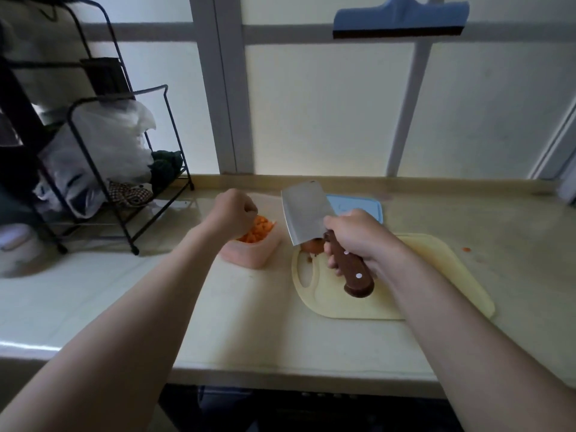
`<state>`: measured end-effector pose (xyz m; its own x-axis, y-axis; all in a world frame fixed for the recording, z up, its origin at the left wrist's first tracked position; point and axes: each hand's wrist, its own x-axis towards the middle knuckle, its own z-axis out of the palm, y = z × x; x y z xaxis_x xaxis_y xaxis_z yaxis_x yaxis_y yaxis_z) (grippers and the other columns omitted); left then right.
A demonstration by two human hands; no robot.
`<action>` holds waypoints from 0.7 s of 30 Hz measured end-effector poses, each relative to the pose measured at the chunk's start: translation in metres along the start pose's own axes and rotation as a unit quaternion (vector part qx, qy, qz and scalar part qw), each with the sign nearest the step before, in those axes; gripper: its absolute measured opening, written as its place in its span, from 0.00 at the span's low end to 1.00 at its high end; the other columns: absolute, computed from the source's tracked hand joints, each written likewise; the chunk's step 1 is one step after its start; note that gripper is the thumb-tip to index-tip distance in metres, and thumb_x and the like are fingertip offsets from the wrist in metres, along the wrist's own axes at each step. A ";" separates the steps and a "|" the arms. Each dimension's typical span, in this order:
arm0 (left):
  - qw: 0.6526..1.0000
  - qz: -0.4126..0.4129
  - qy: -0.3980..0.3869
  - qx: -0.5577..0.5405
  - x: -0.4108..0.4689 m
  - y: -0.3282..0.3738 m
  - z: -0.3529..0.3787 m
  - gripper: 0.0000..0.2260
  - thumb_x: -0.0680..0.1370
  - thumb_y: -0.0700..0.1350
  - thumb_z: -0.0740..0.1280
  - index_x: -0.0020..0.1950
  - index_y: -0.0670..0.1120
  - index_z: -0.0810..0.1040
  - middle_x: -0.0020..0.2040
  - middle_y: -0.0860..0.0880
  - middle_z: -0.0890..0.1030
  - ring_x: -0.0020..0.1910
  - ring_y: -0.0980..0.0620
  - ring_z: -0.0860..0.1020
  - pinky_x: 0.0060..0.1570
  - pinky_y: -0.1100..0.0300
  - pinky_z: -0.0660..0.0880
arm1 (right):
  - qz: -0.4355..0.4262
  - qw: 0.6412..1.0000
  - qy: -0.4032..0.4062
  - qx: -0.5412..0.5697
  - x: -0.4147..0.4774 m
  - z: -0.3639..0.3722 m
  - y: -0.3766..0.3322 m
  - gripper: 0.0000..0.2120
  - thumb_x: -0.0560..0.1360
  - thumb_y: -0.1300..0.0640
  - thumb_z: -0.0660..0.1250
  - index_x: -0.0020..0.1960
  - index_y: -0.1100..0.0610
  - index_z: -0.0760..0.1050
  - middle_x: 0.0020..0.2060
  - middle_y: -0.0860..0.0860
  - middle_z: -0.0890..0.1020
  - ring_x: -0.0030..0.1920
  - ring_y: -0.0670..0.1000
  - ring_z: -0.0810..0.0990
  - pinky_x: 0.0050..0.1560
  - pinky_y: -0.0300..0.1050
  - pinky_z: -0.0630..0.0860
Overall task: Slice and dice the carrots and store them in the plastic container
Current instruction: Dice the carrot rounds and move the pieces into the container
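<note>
A pale plastic container [249,254] on the counter holds diced carrots [257,233]. My left hand [232,213] hovers over its far left side with fingers curled downward; whether it holds carrot pieces is hidden. My right hand [355,236] grips the wooden handle of a cleaver [304,213], blade raised and pointing away. Under the blade's heel a carrot piece [312,245] lies at the far left corner of the cream cutting board [436,260], partly hidden by the knife and my hand.
A blue lid [358,205] lies behind the board. One carrot bit [466,249] sits on the counter right of the board. A black wire rack [124,169] with plastic bags stands at the left. A blue squeegee [400,18] hangs on the window.
</note>
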<state>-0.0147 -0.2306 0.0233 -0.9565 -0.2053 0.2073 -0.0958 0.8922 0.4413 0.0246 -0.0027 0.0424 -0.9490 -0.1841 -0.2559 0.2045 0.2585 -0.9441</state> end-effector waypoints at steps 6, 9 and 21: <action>0.999 0.000 0.020 -0.043 -0.002 0.014 0.003 0.14 0.78 0.34 0.62 0.56 0.46 0.82 0.56 0.47 0.81 0.50 0.49 0.77 0.38 0.63 0.71 | -0.013 0.999 0.036 -0.010 -0.001 -0.030 0.008 0.09 0.83 0.59 0.60 0.45 0.60 0.72 0.26 0.54 0.76 0.21 0.53 0.75 0.23 0.41 0.72; 0.996 0.056 0.032 -0.066 -0.011 0.038 0.005 0.14 0.80 0.36 0.60 0.59 0.46 0.81 0.58 0.48 0.81 0.55 0.48 0.78 0.49 0.59 0.73 | -0.018 0.998 0.056 0.000 -0.006 -0.052 0.016 0.09 0.84 0.58 0.61 0.47 0.61 0.73 0.27 0.55 0.77 0.22 0.52 0.76 0.22 0.41 0.72; 0.976 0.109 -0.113 0.147 -0.032 0.096 0.068 0.24 0.80 0.49 0.60 0.77 0.53 0.63 0.65 0.47 0.77 0.58 0.47 0.77 0.55 0.51 0.77 | -0.001 0.988 0.149 0.041 -0.038 -0.161 0.069 0.13 0.85 0.57 0.61 0.42 0.60 0.72 0.27 0.55 0.75 0.20 0.52 0.74 0.21 0.40 0.70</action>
<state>-0.0120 -0.1114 -0.0001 -0.9962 0.0679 0.0549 0.0746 0.9886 0.1308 0.0359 0.1746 0.0205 -0.9753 0.1065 -0.1937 0.2105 0.1790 -0.9611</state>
